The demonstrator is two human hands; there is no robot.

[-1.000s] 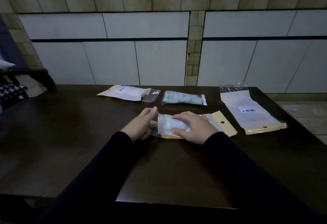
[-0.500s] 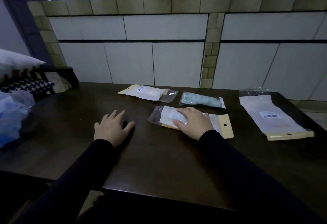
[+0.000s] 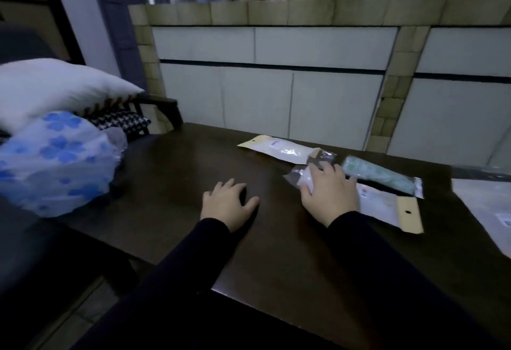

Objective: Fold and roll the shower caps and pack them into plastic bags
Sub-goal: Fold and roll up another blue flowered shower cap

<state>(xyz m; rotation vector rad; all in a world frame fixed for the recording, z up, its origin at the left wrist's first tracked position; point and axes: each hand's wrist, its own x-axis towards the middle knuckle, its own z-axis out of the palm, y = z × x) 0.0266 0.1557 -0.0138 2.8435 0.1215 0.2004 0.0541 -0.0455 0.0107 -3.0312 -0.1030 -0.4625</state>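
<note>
Two hands rest on the table [image 3: 171, 183]: the right hand [image 3: 330, 194] lies flat, fingers spread, pressing the near plastic bag [image 3: 387, 205] — likely squeezing air from the rolled shower cap inside; the left hand [image 3: 226, 205] rests palm-down, holding nothing, toward the blue-flowered caps [image 3: 55, 161] heaped left — probably next.

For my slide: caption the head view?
Right hand presses a packed bag; left hand rests on the table.
</note>
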